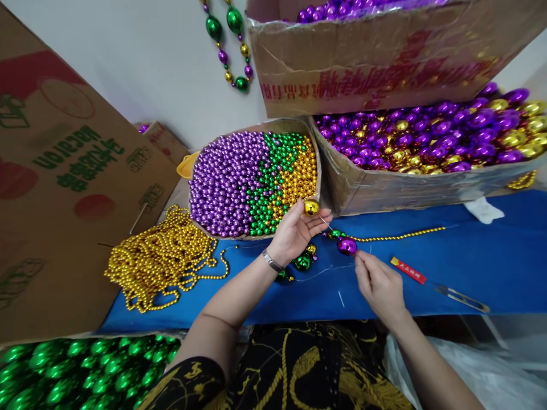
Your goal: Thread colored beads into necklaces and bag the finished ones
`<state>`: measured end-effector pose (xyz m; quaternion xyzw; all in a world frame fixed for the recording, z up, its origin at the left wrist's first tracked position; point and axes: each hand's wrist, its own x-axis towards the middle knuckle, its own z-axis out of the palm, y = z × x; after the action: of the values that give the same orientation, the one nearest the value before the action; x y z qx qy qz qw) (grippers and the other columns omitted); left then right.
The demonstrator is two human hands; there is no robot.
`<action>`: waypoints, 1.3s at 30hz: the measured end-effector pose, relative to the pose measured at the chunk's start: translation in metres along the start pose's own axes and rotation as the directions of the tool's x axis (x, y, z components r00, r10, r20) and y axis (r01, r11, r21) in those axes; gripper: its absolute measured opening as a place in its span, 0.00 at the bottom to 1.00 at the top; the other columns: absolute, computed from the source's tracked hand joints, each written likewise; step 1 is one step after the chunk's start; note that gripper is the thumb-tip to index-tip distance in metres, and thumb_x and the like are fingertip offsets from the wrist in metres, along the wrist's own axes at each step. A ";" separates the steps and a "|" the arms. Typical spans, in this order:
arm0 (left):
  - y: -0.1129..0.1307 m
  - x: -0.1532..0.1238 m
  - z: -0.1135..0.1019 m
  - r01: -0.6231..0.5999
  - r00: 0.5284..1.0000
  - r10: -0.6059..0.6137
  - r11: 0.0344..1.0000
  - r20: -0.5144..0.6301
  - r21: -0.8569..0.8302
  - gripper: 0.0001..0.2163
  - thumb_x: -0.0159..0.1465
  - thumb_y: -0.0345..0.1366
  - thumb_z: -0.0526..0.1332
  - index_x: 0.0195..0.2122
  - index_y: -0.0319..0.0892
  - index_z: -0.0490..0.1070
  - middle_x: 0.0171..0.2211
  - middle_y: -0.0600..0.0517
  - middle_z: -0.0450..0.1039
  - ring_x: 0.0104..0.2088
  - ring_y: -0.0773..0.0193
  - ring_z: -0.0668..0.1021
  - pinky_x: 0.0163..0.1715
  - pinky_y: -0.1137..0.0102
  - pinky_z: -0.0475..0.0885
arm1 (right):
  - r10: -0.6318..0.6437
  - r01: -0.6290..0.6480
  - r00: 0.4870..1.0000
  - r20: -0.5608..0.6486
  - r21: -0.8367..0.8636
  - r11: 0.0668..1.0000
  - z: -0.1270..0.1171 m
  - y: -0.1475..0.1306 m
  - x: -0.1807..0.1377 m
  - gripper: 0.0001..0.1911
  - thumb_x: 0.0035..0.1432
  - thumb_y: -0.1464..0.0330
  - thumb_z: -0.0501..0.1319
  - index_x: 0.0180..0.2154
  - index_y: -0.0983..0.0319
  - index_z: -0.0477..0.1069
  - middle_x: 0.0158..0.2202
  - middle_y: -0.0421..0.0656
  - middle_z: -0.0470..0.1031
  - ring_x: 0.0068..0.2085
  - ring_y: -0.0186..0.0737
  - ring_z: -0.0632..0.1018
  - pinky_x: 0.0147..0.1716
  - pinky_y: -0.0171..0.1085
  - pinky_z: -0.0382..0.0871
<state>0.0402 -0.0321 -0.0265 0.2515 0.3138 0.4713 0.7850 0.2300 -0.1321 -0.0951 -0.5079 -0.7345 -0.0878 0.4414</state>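
Observation:
My left hand (294, 230) pinches a large gold bead (311, 206) between thumb and fingers, just in front of a round box (318, 171) of small purple, green and gold beads. A thin needle or thread runs from the gold bead down to a large purple bead (347, 245). My right hand (378, 283) is closed in a pinch right beside the purple bead, on the thread. A strand of small gold beads (397, 235) trails to the right. Large green beads (304, 262) lie under my left wrist.
A heap of gold bead strands (160, 259) lies left on the blue cloth (504, 256). Cardboard boxes (384, 182) of large purple and gold beads stand behind. Thread snips (461, 296) and a red tag (408, 270) lie right. Green beads (85, 370) fill a bin near left.

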 end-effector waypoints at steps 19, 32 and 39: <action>-0.023 -0.016 -0.001 -0.142 0.987 0.133 0.983 0.085 0.120 0.20 0.61 0.47 0.66 0.49 0.45 0.66 0.43 0.47 0.79 0.48 0.59 0.80 0.50 0.65 0.70 | 0.220 -0.223 0.958 0.183 -0.002 0.975 0.012 -0.008 -0.003 0.10 0.68 0.68 0.51 0.47 0.62 0.68 0.34 0.46 0.77 0.33 0.40 0.80 0.33 0.36 0.74; -0.023 -0.019 -0.015 -0.267 0.963 0.249 0.927 0.100 0.264 0.17 0.61 0.44 0.67 0.47 0.44 0.68 0.39 0.47 0.79 0.47 0.58 0.80 0.47 0.65 0.69 | 0.203 -0.202 0.979 -0.007 0.060 0.977 0.020 -0.010 -0.002 0.05 0.64 0.68 0.60 0.40 0.60 0.74 0.34 0.45 0.77 0.35 0.38 0.79 0.38 0.35 0.74; 0.012 -0.012 -0.029 -0.377 0.925 0.257 0.697 0.279 0.610 0.20 0.65 0.47 0.60 0.57 0.48 0.68 0.50 0.45 0.75 0.50 0.56 0.75 0.50 0.62 0.68 | 0.459 -0.563 0.826 0.328 0.522 0.640 0.038 -0.004 -0.014 0.09 0.64 0.62 0.59 0.36 0.61 0.70 0.25 0.38 0.73 0.24 0.34 0.76 0.24 0.33 0.73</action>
<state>0.0072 -0.0349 -0.0347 0.5995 0.3408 0.4367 0.5778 0.2062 -0.1217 -0.1272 -0.5342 -0.5828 0.3198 0.5223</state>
